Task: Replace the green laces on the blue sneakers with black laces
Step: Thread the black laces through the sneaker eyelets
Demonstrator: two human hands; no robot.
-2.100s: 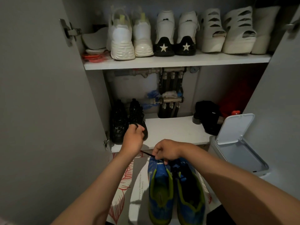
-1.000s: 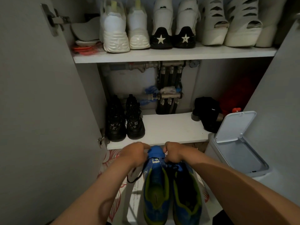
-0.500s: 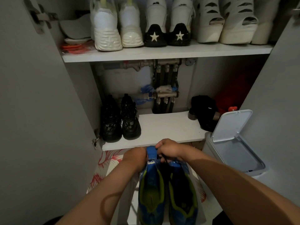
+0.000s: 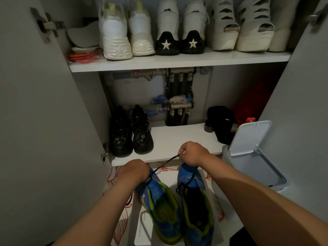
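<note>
The right hand (image 4: 192,153) has lifted, pinching the thin black lace (image 4: 166,163) taut. The left hand (image 4: 135,170) grips the left blue-and-green fabric sneaker (image 4: 159,197) on the floor. The lace looks limp and light, best held near its tip.

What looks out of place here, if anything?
Black heeled shoes at the right end of the lower shelf lie tipped over, unlike the upright black sneakers at its left. The white bin beside it has its lid open.

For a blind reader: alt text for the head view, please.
The right hand holds a black lace taut from one of two blue sneakers, which the left hand grips. They sit on a mat before an open shoe cabinet, a white bin beside.
</note>
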